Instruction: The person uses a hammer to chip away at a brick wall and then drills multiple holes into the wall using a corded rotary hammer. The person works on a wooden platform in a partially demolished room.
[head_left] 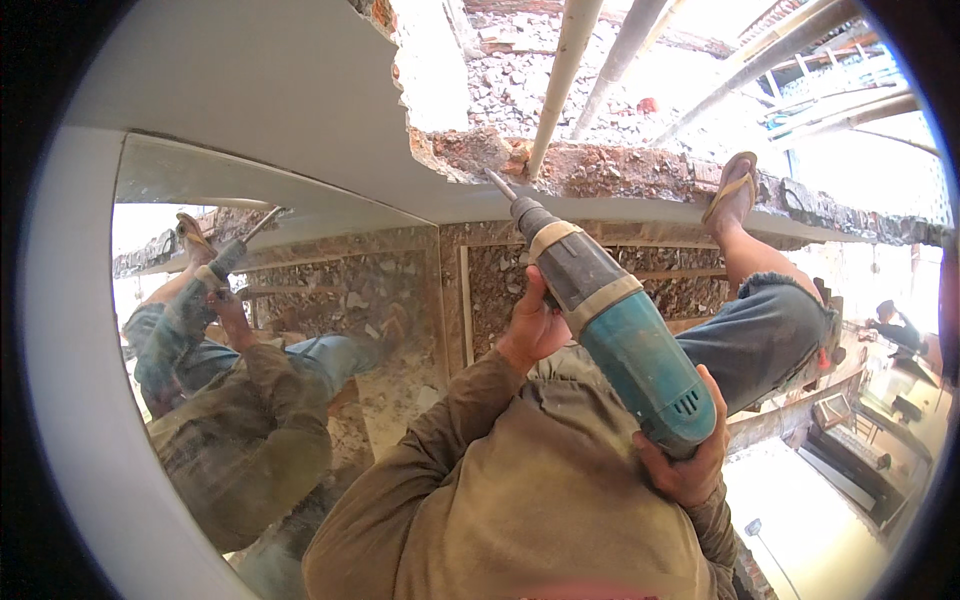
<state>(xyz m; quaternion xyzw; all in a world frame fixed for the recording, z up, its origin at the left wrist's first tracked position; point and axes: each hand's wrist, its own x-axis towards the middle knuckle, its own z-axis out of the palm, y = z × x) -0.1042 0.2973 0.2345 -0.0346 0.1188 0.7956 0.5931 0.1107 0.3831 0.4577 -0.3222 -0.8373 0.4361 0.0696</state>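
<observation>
Holding 1 teal power drill (648, 355), the left hand (535, 325) curls round its front while the right hand (692, 462) clasps its rear end. Its bit (502, 186) points at the broken brick edge (625, 172); contact there is hard to tell.

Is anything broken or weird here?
Yes, the wall looks broken: near the tip of the drill, its edge is jagged, with rough reddish material showing. Rubble lies scattered beyond it.
</observation>
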